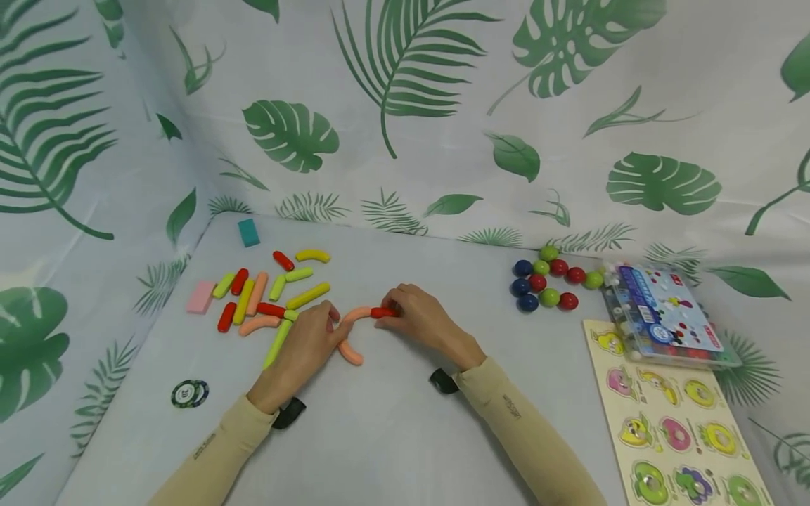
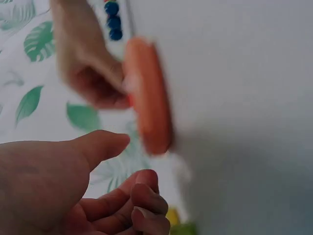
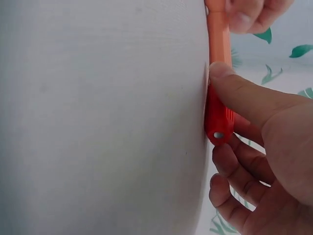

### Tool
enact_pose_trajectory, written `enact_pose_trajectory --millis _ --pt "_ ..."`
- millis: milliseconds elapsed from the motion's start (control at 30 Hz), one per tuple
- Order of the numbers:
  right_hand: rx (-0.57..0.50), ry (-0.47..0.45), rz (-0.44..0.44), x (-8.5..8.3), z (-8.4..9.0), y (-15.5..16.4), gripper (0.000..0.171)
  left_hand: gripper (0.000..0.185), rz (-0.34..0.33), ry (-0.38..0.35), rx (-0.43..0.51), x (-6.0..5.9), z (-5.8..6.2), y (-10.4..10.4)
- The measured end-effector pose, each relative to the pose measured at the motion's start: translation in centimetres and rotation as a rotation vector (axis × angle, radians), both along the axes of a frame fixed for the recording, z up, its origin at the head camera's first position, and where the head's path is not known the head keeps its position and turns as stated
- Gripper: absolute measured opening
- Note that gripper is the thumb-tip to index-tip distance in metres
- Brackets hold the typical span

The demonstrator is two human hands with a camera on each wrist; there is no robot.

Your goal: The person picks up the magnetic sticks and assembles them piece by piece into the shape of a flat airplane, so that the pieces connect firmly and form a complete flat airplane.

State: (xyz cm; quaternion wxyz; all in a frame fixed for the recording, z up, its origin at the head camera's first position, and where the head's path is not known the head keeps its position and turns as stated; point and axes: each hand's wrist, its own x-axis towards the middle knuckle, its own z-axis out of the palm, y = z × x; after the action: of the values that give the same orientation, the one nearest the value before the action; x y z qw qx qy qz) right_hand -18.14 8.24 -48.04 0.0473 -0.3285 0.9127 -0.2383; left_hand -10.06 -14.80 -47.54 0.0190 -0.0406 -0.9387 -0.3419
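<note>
Head view: both hands work at the middle of the desk (image 1: pixel 392 436), which is covered in a pale cloth. Left hand (image 1: pixel 308 342) lies with fingers curled beside a salmon curved piece (image 1: pixel 356 314), its fingertips at that piece's left end; whether it actually grips cannot be told from this view. Right hand (image 1: pixel 420 316) pinches a short red piece (image 1: pixel 382 312) that touches the right end of the salmon curved piece. A second salmon piece (image 1: pixel 350 353) lies just below the left hand's fingers. To the left sits a loose pile of sticks (image 1: pixel 266 292) in red, yellow, green and salmon, with a pink block (image 1: pixel 200 296) and a teal block (image 1: pixel 249 232) near it, and a round chip (image 1: pixel 189 393) nearer the front edge. To the right lie coloured balls (image 1: pixel 547 281), a plastic box (image 1: pixel 664 316) and a puzzle board (image 1: pixel 683 422). Left wrist view: left hand (image 2: pixel 73 186) shows its thumb out and fingers loosely curled, holding nothing visible; the salmon curved piece (image 2: pixel 146 95) is blurred ahead, with the right hand (image 2: pixel 88 63) behind it. Right wrist view: right hand (image 3: pixel 254 147) holds the red piece (image 3: pixel 217 120) between thumb and fingers, pressed end to end against the salmon curved piece (image 3: pixel 220 39), which the left hand's fingertips (image 3: pixel 249 14) touch.
</note>
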Motion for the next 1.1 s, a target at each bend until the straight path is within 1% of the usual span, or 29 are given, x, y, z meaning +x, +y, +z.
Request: enact_pose_trajectory --millis 67,133,200,267,333,400,433,500,567,667,733,833,900,1000,1033,1100 --pt "-0.016 -0.010 -0.020 0.2 0.1 0.6 0.031 0.030 0.028 0.013 0.019 -0.3 0.7 -0.9" --pt "-0.031 -0.016 -0.036 0.4 0.1 1.1 0.031 0.030 0.081 0.023 0.031 -0.6 1.5 -2.6" --pt "-0.033 -0.014 -0.047 0.5 0.1 1.7 0.030 0.028 0.145 0.033 0.026 -0.7 2.3 -4.8" --pt "-0.036 -0.011 -0.053 0.7 0.1 2.1 0.030 0.028 0.201 0.054 0.003 -0.4 2.8 -7.4" --pt "-0.041 -0.004 -0.060 0.9 0.2 2.6 0.030 0.028 0.252 0.037 -0.024 0.2 2.9 -10.0" --pt "-0.045 -0.008 -0.072 1.2 0.3 3.2 0.031 0.028 0.303 0.007 -0.072 1.1 2.5 -12.1" --pt "-0.048 -0.009 -0.079 1.3 0.5 3.5 0.031 0.029 0.317 -0.014 -0.084 1.5 2.2 -12.9" --pt "-0.057 -0.003 -0.095 1.4 0.8 4.3 0.030 0.031 0.347 -0.092 -0.104 2.2 1.8 -14.1" --pt "-0.067 0.004 -0.111 1.4 1.1 5.2 0.029 0.034 0.355 -0.147 -0.113 2.5 1.6 -14.7" --pt "-0.082 0.026 -0.134 1.4 1.5 6.4 0.026 0.038 0.331 -0.215 -0.097 2.6 1.5 -15.3" --pt "-0.091 0.034 -0.148 1.4 1.5 7.1 0.025 0.037 0.311 -0.249 -0.096 2.6 1.4 -15.4" --pt "-0.100 0.046 -0.156 1.6 1.3 7.9 0.023 0.034 0.292 -0.270 -0.099 2.7 1.4 -15.3" --pt "-0.102 0.057 -0.157 1.6 1.1 8.2 0.021 0.033 0.294 -0.255 -0.104 2.8 1.5 -15.3" --pt "-0.105 0.072 -0.154 1.7 0.8 8.6 0.020 0.034 0.312 -0.211 -0.109 3.0 1.9 -15.1" --pt "-0.107 0.074 -0.154 1.7 0.7 8.8 0.019 0.034 0.314 -0.197 -0.104 3.1 2.1 -14.9" --pt "-0.110 0.072 -0.161 1.7 0.6 9.0 0.018 0.036 0.297 -0.151 -0.097 3.0 2.8 -14.1"
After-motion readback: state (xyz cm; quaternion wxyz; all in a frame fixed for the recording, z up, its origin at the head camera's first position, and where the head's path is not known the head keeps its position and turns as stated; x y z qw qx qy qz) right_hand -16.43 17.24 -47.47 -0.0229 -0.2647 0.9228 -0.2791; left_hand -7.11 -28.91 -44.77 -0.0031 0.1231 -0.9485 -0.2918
